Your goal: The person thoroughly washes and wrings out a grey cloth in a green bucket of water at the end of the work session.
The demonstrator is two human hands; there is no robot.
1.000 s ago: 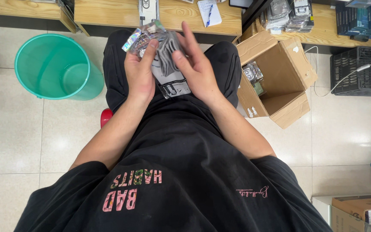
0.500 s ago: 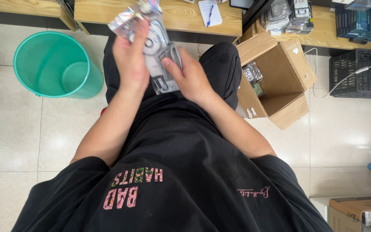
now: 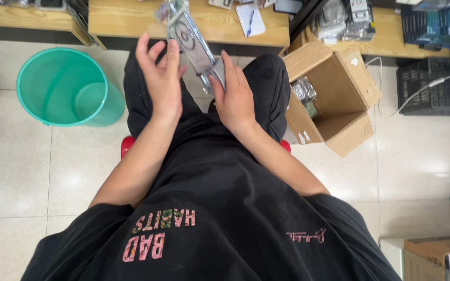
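So there's a green bucket [image 3: 69, 88] and an open cardboard box [image 3: 334, 99] either side of the knees. Both hands, left hand [image 3: 160, 78] and right hand [image 3: 234, 96], grip a shiny, crinkly clear plastic packet [image 3: 191, 39] with grey contents, held up over the lap.

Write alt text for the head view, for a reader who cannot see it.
Seated person's left hand and right hand hold a clear plastic packet above their lap. A green bucket stands left; an open cardboard box right, by a wooden bench.

The hands [image 3: 199, 86] have raised the clear packet [image 3: 191, 39] higher.
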